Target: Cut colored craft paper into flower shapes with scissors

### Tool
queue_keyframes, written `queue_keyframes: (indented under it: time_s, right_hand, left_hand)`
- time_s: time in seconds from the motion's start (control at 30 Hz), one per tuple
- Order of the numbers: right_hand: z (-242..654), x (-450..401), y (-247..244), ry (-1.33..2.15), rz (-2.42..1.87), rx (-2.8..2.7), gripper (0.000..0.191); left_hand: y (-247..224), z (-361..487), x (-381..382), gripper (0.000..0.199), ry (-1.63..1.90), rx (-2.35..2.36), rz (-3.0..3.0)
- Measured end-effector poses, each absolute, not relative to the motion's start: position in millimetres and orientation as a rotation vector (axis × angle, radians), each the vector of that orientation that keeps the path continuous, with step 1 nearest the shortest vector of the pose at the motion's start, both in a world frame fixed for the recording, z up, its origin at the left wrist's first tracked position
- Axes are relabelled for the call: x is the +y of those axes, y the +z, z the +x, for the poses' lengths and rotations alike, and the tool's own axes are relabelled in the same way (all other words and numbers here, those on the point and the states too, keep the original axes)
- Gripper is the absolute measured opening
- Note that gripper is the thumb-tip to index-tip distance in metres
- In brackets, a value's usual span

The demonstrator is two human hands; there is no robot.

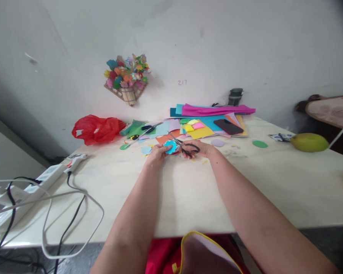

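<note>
"Where does the paper lie, and what holds it?"

"The turquoise, scalloped paper flower [170,147] is raised over the pale counter [185,198], between my two hands. My left hand [158,152] pinches its left edge, thumb on the upper face."

"And the cutting tool?"

"My right hand [193,148] is closed around the black loops of the metal-bladed scissors [182,144], just right of the flower. Their long axis runs obliquely, handles near and right, tips far and left, along the flower's far right side. Whether blade and paper touch, I cannot tell."

"How are the arms posed?"

"Both forearms reach forward and converge; the right slants in more steeply sideways. A pale blue scalloped paper piece [146,150] lies just left of my left hand, a flat lilac paper oval [217,142] to the right of my right."
</note>
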State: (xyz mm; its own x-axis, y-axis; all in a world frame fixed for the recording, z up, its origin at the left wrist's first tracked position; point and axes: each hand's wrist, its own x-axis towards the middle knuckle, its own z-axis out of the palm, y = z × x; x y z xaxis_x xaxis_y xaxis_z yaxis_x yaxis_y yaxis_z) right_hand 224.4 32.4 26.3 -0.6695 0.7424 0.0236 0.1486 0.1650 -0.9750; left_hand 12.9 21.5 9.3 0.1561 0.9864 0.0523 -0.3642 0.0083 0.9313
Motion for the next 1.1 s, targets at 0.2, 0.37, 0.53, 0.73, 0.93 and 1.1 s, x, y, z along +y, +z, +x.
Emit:
queue_keyframes:
  time_s: [0.2, 0.37, 0.53, 0.73, 0.93, 1.1]
  right_hand:
    - [226.2, 30.9, 29.2, 1.58, -0.856, -1.974, 0.041]
    - [227.9, 31.9, 28.9, 1.599, -0.848, -1.981, 0.042]
    - [227.1, 31.5, 29.7, 1.625, -0.841, -1.978, 0.039]
    - [225.3, 28.1, 33.3, 1.636, -0.847, -1.966, 0.04]
    - [224.9, 27.9, 33.0, 1.629, -0.838, -1.966, 0.038]
    - [225.0, 27.4, 33.1, 1.598, -0.835, -1.987, 0.037]
  left_hand:
    - [8.9, 11.3, 21.4, 0.028, 1.238, 0.792, 1.022]
    - [6.9, 10.0, 22.2, 0.026, 1.223, 0.796, 1.031]
    - [5.1, 9.7, 22.5, 0.027, 1.207, 0.788, 1.04]
    - [7.0, 10.6, 21.0, 0.028, 1.19, 0.796, 1.031]
    - [7.4, 11.1, 20.6, 0.028, 1.178, 0.803, 1.033]
    - [6.4, 10.5, 21.3, 0.025, 1.185, 0.796, 1.037]
